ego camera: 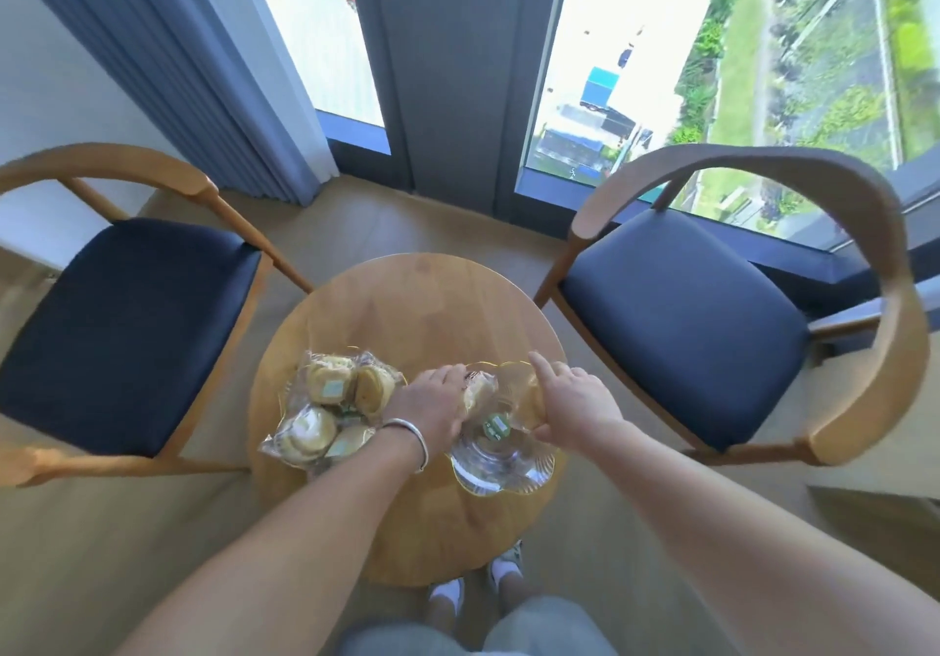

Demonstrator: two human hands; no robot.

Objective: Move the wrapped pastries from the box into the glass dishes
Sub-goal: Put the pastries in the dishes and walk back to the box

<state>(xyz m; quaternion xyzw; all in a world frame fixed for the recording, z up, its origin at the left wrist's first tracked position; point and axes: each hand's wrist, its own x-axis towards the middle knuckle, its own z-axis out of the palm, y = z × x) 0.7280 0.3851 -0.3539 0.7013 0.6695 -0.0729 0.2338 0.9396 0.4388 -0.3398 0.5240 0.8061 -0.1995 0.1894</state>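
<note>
On the round wooden table (422,309) stand two clear glass dishes with gold rims. The left dish (400,374) is heaped with several wrapped pastries (328,386), round and pale with small labels. Over the right dish (501,472) a wrapped pastry (478,393) in clear film with a green label is held from both sides. My left hand (432,403), with a silver bracelet at the wrist, grips its left end. My right hand (575,401) pinches the film's right end, index finger stretched out. No box is in view.
A wooden armchair with a dark blue seat (117,330) stands left of the table, and another (686,330) stands on the right. Behind them are floor-length windows and a blue curtain (213,70). My feet (473,584) show under the table's near edge.
</note>
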